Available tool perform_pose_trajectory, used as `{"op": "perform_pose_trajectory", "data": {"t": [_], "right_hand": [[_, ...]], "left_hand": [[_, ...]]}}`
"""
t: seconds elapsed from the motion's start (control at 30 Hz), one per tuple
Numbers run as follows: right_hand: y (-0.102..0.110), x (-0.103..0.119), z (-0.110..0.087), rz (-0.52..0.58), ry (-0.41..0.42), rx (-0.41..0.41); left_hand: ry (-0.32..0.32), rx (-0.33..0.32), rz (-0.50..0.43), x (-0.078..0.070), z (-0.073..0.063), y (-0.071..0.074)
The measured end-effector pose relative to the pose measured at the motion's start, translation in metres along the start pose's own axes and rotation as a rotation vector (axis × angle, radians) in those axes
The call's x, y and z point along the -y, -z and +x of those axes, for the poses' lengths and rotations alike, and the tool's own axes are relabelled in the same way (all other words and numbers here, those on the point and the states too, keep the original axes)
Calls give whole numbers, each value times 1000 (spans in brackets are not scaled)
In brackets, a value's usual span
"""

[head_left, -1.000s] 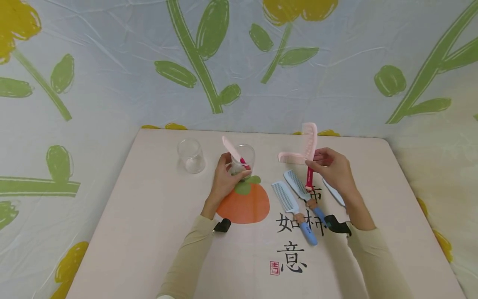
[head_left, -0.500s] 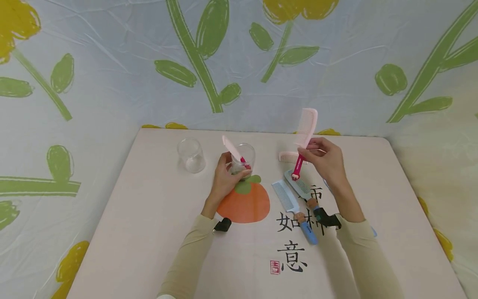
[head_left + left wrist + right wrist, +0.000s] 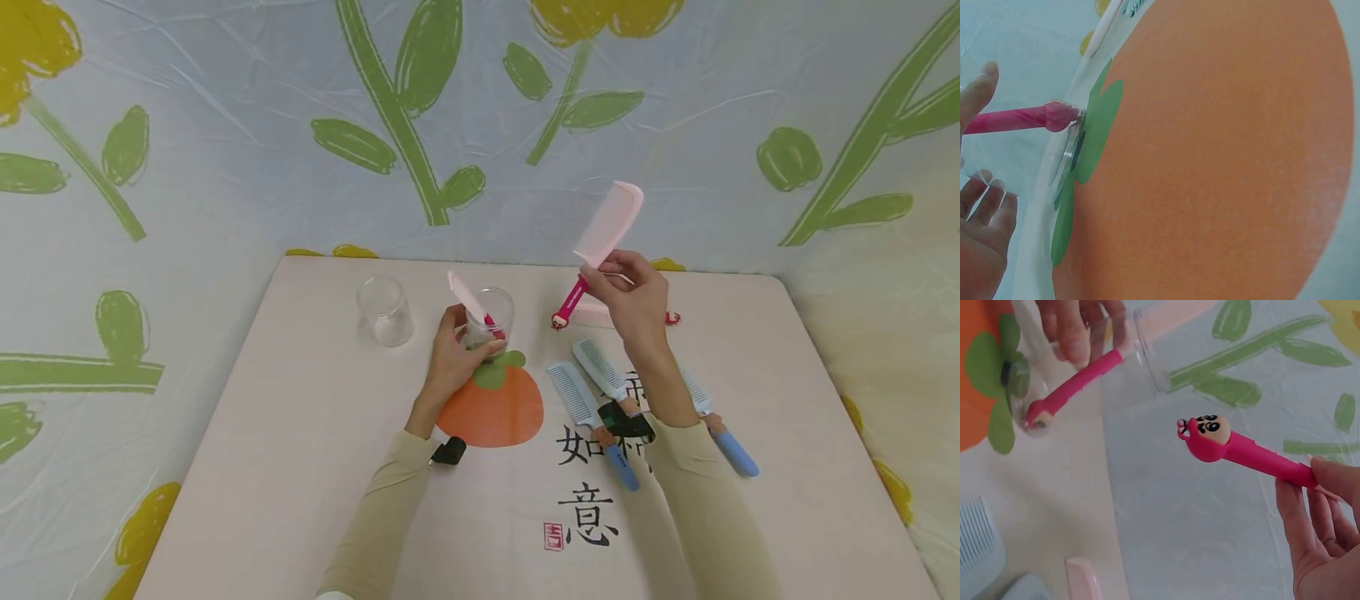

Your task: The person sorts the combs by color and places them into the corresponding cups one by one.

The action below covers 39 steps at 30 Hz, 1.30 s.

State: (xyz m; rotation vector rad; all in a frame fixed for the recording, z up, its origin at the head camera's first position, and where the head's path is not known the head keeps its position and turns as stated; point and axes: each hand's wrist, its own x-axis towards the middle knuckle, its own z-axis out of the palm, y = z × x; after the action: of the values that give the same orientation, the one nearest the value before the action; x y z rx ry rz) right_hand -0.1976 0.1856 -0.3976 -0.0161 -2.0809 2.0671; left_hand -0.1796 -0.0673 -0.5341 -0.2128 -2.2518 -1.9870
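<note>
My left hand point(image 3: 455, 354) grips a clear glass cup point(image 3: 501, 307) near the middle of the table, fingers and thumb round its wall. Inside that cup a pink comb point(image 3: 465, 293) leans with its teeth end up; its magenta handle point(image 3: 1082, 381) reaches the bottom in the right wrist view. Held up to the right of the cup is another pink comb point(image 3: 613, 218), pinched by my right hand point(image 3: 636, 300) where head and handle meet. Its handle, tipped with a small cartoon face point(image 3: 1210, 436), slants down toward the cup. A third pink comb point(image 3: 591, 315) lies behind my right hand, partly hidden.
Several blue combs lie on the right: one beside the black lettering point(image 3: 573, 393), another blue comb point(image 3: 597, 367) partly under the right wrist, and a blue comb point(image 3: 731, 450) beyond the sleeve. A second glass cup point(image 3: 386, 315) stands at left. A flowered cloth point(image 3: 247, 167) hangs behind the table.
My right hand has lifted the pink comb and carried it leftward, tilting its handle end toward the cup. The left hand and its cup have stayed in place.
</note>
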Motion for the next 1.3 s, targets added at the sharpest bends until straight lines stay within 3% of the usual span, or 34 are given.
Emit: {"op": "perform_pose_trajectory", "data": {"t": [0.2,0.33,0.8,1.13,1.3], "right_hand": [[-16,-2,5,170,49,-17],[-26,-3,7,213,48,-42],[-65,-19,11,208,120,28],[-83,-37,13,145,236,88],[-88,-43,10,99,238,142]], "left_hand": [[3,1,10,0,-1,1],[5,5,1,1,-1,1],[-7,-7,2,6,2,0],[4,0,23,3,2,-1],[-5,-5,23,6,2,-1]]}}
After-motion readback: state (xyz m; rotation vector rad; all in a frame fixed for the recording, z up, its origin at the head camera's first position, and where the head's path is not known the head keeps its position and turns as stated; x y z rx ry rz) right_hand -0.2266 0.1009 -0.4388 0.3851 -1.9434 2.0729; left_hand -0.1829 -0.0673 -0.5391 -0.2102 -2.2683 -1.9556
